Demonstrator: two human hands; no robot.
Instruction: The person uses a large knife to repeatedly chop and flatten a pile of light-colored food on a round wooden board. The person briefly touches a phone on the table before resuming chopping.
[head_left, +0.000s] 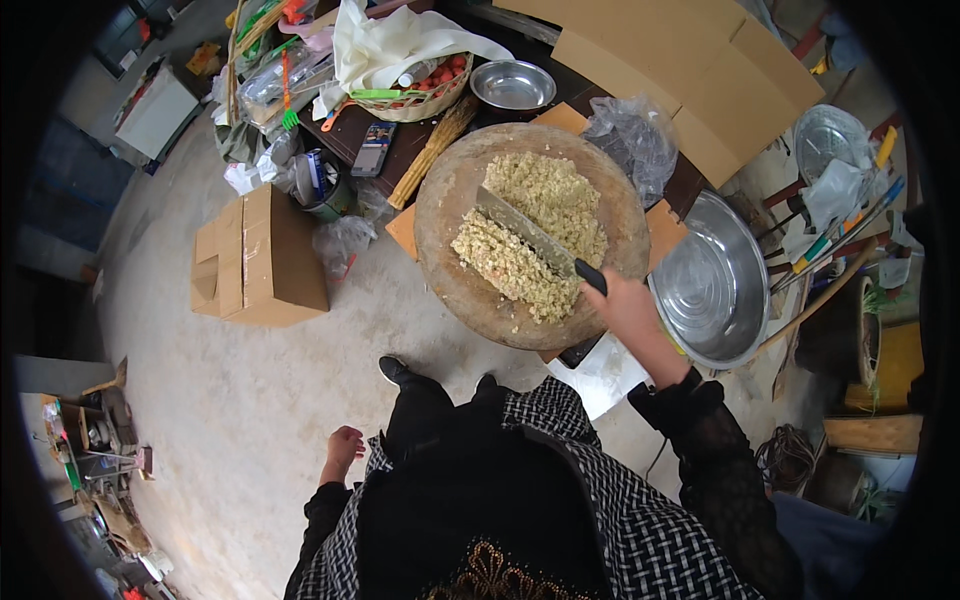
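Observation:
A round wooden chopping block (450, 169) carries a mass of finely chopped pale-green food (544, 187), spread in two portions. Between them lies the broad blade of a cleaver (525, 229), its edge down in the food. My right hand (621, 300) grips the cleaver's black handle at the block's right edge. Down beside my body, away from the block, hangs my left hand (346, 444); its fingers are loosely curled, with nothing visible in them. The underside of the blade is hidden by the food.
A large metal basin (709, 285) stands right of the block. Behind are a small metal bowl (514, 85), a whisk brush (435, 154), a phone (373, 150), a basket of red fruit (412, 109) and a crumpled plastic bag (634, 142). A cardboard box (259, 259) sits on the floor at left.

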